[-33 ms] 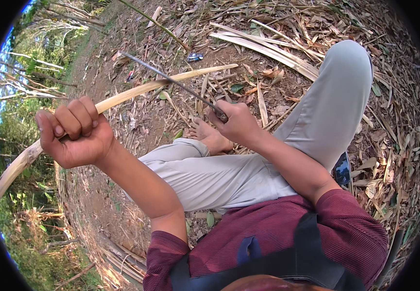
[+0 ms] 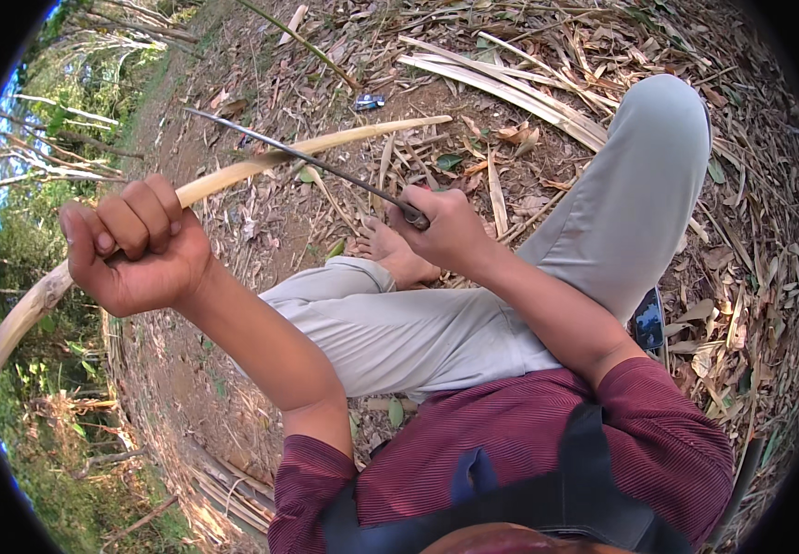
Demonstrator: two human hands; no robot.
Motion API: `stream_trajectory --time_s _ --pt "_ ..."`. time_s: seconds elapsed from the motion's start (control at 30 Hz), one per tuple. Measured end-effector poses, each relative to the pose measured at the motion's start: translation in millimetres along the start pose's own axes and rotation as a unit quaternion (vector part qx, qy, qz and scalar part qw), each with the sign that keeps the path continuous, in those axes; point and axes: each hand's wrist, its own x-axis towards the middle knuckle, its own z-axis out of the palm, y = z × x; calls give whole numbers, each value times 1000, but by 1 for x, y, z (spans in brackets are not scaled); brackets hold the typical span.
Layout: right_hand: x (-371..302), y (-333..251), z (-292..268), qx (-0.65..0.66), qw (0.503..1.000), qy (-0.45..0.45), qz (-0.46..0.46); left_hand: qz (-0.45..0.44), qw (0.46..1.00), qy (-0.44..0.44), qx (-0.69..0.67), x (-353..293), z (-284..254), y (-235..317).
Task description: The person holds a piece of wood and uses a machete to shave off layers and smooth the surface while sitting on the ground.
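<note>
My left hand (image 2: 139,251) is raised at the left, its fingers wrapped round a long pale wooden stick (image 2: 362,138). One end curves away below the fist toward the left rim; the other narrows to a tip above my bare foot (image 2: 396,254). Near my shin, my right hand (image 2: 450,231) grips the handle of a long, thin-bladed knife (image 2: 348,174). The blade slants up and left, crossing the stick between my fist and the tip. It appears to touch the stick there, where a dark shadow falls on the wood.
Several split pale strips (image 2: 510,90) lie beyond my raised knee (image 2: 660,106). A small blue packet (image 2: 369,102) sits on the leaf-strewn ground, near a thin green stem (image 2: 302,44). Beside my right hip is a dark phone-like object (image 2: 648,320). More sticks (image 2: 242,499) lie at lower left.
The knife has shifted left and lies flatter, its crossing point on the stick now closer to my left fist. My left hand and the stick have moved slightly left.
</note>
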Motion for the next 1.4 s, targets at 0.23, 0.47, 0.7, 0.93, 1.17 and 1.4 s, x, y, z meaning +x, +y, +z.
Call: stream_trajectory --time_s 0.23,0.47,0.7,0.93,1.17,1.4 --pt "-3 74 -5 -57 956 -21 286 -10 1000 -20 -11 -1 4 3" --pt "6 5 -5 44 999 31 1 -13 993 -113 -40 -4 16 -4" --pt "-9 -1 -6 19 997 0 71 -7 988 -144 -55 -4 -7 5" --pt "1 53 4 2 981 25 195 -13 987 -149 -60 -1 -7 2" --pt "-6 16 1 -13 996 1 85 -1 995 -91 -33 -5 4 -2" --pt "-3 60 14 -18 981 14 192 0 996 -81 -45 2 -1 -1"
